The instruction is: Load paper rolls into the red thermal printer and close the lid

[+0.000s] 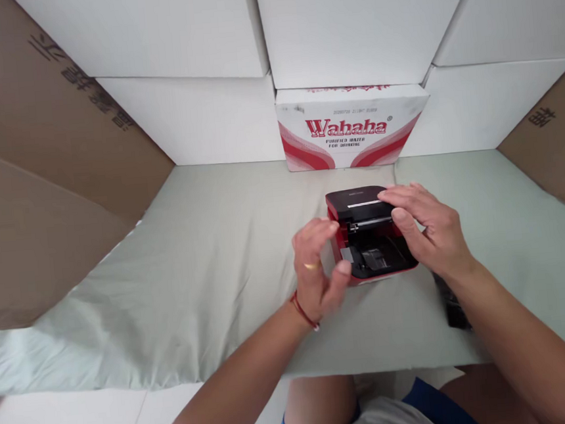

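Note:
A small red and black device [375, 197], which looks like a label printer, stands on the cloth with its front compartment exposed. Inside lies a clear, shiny piece of plastic [376, 258], and a metal bar runs across under the black top. My left hand [317, 268], slightly blurred, is at the device's left side with thumb and fingers apart; whether it touches the casing I cannot tell. Over the right side rests my right hand [432, 232], its fingers stretched onto the black top and its thumb near the compartment. It hides the device's right end.
Partly under my right forearm lies a black object [453, 306]. A Wahaha water carton [356, 146] stands behind the device, against stacked white boxes [195, 120]. Brown cardboard [58, 192] flanks the left, more [558, 141] the right. A pale green cloth [207, 258] covers the table.

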Motion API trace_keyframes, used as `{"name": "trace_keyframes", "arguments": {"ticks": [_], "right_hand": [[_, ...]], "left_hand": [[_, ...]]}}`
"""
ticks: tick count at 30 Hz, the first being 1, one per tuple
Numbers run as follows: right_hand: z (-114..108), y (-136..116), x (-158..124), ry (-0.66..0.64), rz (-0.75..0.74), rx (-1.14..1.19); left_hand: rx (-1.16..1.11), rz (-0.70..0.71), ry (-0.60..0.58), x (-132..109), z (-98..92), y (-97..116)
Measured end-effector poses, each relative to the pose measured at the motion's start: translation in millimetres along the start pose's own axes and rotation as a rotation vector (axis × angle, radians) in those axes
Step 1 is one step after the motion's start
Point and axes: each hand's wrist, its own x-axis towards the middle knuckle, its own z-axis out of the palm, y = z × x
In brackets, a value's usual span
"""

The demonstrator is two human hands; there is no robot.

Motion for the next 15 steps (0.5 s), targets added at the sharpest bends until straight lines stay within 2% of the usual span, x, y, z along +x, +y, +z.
{"name": "trace_keyframes", "arguments": {"ticks": [3,5,9,15], "right_hand": [[-2.9,2.4,-12.0,-0.016,-0.018,0.053],[-3.1,5.4,-19.1,-0.023,-0.030,0.082],[-0.5,9.8,-33.4,-0.022,-0.023,0.143],[5.8,11.9,-43.1,0.037,0.055,0.199]], "left_hand": [[-0.131,-0.169,-0.051,1.5,-2.1,-12.5],[-0.194,-0.215,-0.086,1.5,-2.3,-16.3],[-0.198,-0.241,-0.082,2.4,-2.9,-15.7],[-0.003,-0.191,-0.127,6.5,-5.0,-13.9]]}}
